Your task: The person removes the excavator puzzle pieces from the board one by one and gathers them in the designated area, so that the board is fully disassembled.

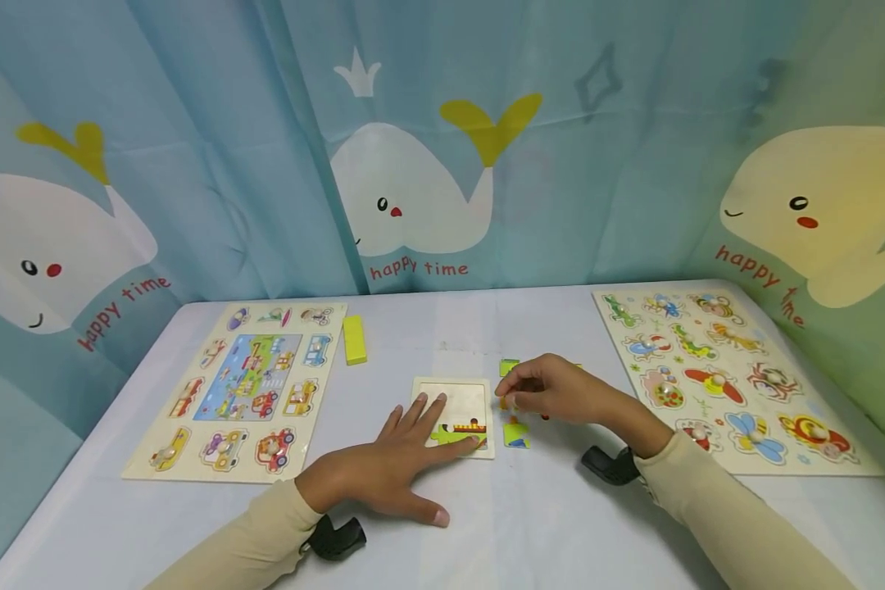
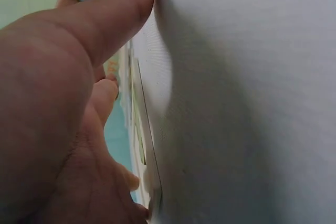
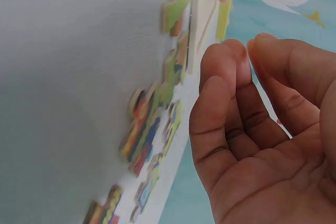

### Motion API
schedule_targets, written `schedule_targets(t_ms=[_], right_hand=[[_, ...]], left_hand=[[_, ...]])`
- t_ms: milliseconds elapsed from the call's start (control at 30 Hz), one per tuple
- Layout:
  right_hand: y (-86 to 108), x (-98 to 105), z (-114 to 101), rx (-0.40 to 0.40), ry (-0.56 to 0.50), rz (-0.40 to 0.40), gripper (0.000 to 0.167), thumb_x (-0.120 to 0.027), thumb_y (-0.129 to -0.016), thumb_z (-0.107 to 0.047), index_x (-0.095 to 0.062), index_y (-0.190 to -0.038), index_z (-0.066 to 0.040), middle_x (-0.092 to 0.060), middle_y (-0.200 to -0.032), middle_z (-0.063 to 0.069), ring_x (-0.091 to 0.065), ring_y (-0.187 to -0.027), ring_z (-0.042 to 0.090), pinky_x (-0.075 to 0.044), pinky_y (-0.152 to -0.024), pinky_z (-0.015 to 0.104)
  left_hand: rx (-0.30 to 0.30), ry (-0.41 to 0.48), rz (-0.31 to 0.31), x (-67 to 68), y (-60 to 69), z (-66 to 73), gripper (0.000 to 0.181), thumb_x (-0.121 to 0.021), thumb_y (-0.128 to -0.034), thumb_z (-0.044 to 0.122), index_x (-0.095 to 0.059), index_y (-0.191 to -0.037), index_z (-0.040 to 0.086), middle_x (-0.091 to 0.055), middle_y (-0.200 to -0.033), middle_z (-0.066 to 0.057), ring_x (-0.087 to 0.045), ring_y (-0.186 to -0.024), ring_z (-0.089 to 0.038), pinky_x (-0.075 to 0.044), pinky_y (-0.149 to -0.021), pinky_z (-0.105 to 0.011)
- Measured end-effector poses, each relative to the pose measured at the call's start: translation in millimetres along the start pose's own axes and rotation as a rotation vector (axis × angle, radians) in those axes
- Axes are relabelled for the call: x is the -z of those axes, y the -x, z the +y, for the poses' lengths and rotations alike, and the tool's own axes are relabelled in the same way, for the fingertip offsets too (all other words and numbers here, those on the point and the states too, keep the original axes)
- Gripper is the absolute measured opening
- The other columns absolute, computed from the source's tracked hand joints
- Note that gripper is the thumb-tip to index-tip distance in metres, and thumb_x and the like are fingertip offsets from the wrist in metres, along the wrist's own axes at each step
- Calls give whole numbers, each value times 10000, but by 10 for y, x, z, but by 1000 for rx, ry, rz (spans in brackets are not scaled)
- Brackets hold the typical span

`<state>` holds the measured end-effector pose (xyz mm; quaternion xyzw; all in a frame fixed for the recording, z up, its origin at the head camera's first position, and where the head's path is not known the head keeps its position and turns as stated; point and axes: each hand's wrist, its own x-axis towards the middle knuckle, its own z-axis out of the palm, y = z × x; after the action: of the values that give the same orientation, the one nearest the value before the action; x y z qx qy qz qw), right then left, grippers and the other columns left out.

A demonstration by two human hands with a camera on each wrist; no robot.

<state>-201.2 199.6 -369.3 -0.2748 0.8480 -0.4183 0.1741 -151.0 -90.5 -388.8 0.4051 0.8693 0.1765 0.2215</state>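
Observation:
My left hand (image 1: 394,463) rests with fingers spread on a small square puzzle board (image 1: 453,388), thumb out over the white cloth. Along the board's lower part lie green and red puzzle pieces (image 1: 469,428), partly under the fingers. My right hand (image 1: 560,392) hovers just right of the board, above loose puzzle pieces (image 1: 516,434). In the right wrist view its bent fingers and thumb nearly meet at the tips, and nothing shows between them. More loose pieces (image 3: 142,129) lie below it there. The head view hides some pieces behind this hand.
At the left lies a vehicle peg puzzle (image 1: 214,447); a yellow block (image 1: 355,340) sits at its upper right corner. An insect peg puzzle (image 1: 774,426) lies at the right. A whale-print curtain (image 1: 428,74) hangs behind the white-covered table (image 1: 442,328).

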Motion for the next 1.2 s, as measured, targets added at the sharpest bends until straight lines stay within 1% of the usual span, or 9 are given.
schedule_targets(t_ms=[67, 133, 333, 600, 767, 867, 1000, 1100, 1200], right_hand=[[-23, -7, -13, 13, 2, -4, 151, -589, -931, -4, -688, -1044, 10, -684, -876, 80, -507, -578, 146, -444, -491, 257], [-44, -17, -30, 36, 7, -3, 156, -594, -931, -7, -691, -1052, 12, -684, -890, 77, -514, -592, 137, -447, -497, 262], [-141, -90, -57, 95, 17, -6, 162, -605, -932, -22, -703, -1055, 16, -697, -1005, 83, -574, -762, 125, -483, -672, 258], [-286, -245, -147, 86, 11, -45, 157, -589, -954, -66, -716, -1040, -31, -697, -931, -3, -573, -774, 121, -475, -688, 261], [-323, -341, -189, 72, -39, -59, 175, -577, -972, -94, -717, -1058, -32, -686, -911, 23, -564, -779, 139, -471, -695, 265], [-319, -381, -193, 64, -82, -59, 186, -581, -976, -95, -710, -1082, -15, -688, -957, 44, -566, -808, 152, -479, -717, 268], [-317, -418, -204, 62, -121, -74, 191, -566, -976, -67, -698, -1099, -3, -691, -1052, 60, -612, -908, 166, -503, -797, 272], [-317, -435, -212, 60, -132, -90, 186, -557, -977, -56, -697, -1090, -7, -691, -1061, 57, -620, -944, 163, -504, -819, 275], [-315, -443, -214, 58, -132, -100, 182, -561, -974, -51, -697, -1088, -15, -692, -1048, 47, -613, -940, 152, -499, -813, 277]], left_hand=[[5, -10, -8, 1, -15, 14, 824, -661, -843, 596, -226, -1528, 451, 159, -1604, -117, 212, -1435, -303, 51, -1124, -557], [7, -30, -10, 3, -33, 21, 819, -649, -844, 610, -231, -1528, 445, 164, -1601, -127, 211, -1435, -309, 52, -1125, -554], [37, -72, -53, 9, -66, 38, 799, -629, -846, 630, -254, -1524, 439, 156, -1600, -141, 210, -1434, -316, 55, -1123, -556], [44, -79, -70, 2, -82, 31, 783, -608, -857, 639, -253, -1525, 438, 158, -1600, -141, 224, -1430, -316, 64, -1113, -576], [46, -86, -78, 4, -88, 26, 779, -598, -862, 642, -249, -1526, 434, 166, -1600, -123, 236, -1426, -305, 68, -1111, -579], [48, -98, -78, 4, -93, 22, 783, -592, -860, 651, -240, -1526, 440, 175, -1599, -115, 237, -1426, -304, 68, -1112, -576], [53, -97, -76, 0, -92, 17, 793, -595, -851, 659, -236, -1525, 444, 179, -1598, -99, 237, -1425, -300, 75, -1113, -570], [56, -80, -77, -7, -89, 12, 798, -595, -850, 661, -238, -1527, 437, 182, -1596, -105, 252, -1422, -283, 90, -1112, -560], [52, -67, -74, -11, -85, 8, 799, -596, -852, 658, -243, -1530, 427, 175, -1595, -125, 259, -1421, -271, 97, -1113, -554]])
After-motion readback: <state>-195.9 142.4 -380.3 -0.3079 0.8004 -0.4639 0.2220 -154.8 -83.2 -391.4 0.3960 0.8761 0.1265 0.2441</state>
